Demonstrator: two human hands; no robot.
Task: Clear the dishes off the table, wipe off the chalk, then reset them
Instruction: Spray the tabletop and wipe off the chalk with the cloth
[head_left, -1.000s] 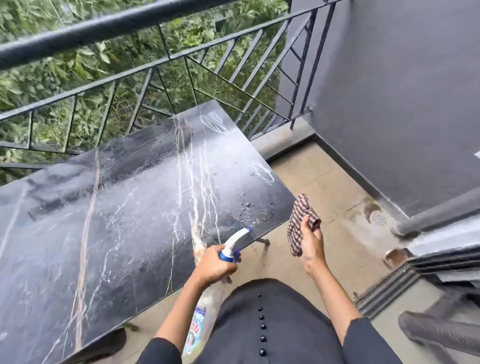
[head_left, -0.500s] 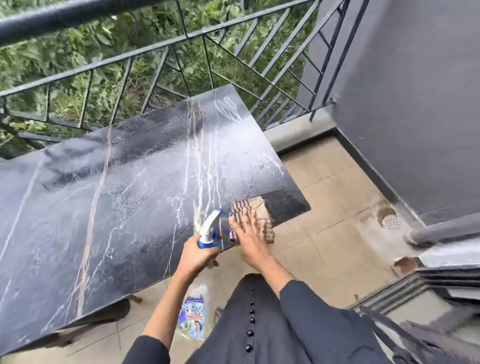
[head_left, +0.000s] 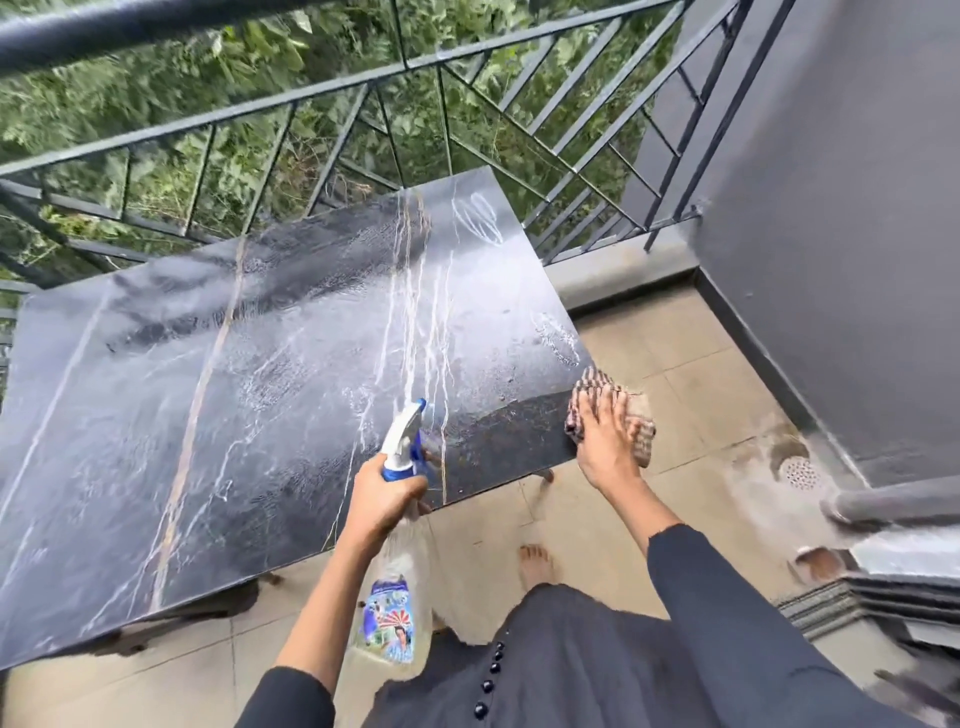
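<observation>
The black marble table (head_left: 218, 415) is wet with spray and bare of dishes. White chalk scribbles (head_left: 475, 218) mark its far right corner, and more chalk (head_left: 558, 338) lies near the right edge. My right hand (head_left: 605, 436) presses a checked cloth (head_left: 639, 426) flat on the table's near right corner, fingers spread. My left hand (head_left: 384, 493) grips the neck of a clear spray bottle (head_left: 395, 613) with a white and blue nozzle, held at the table's front edge.
A dark metal railing (head_left: 363, 88) runs behind the table with greenery beyond. A grey wall (head_left: 831, 208) stands to the right. The tiled floor (head_left: 675, 374) has a drain (head_left: 802, 473). My bare foot (head_left: 535, 564) is beside the table.
My right hand brought the cloth down onto the table and slid it rightward to the near right corner. The left hand kept hold of the spray bottle.
</observation>
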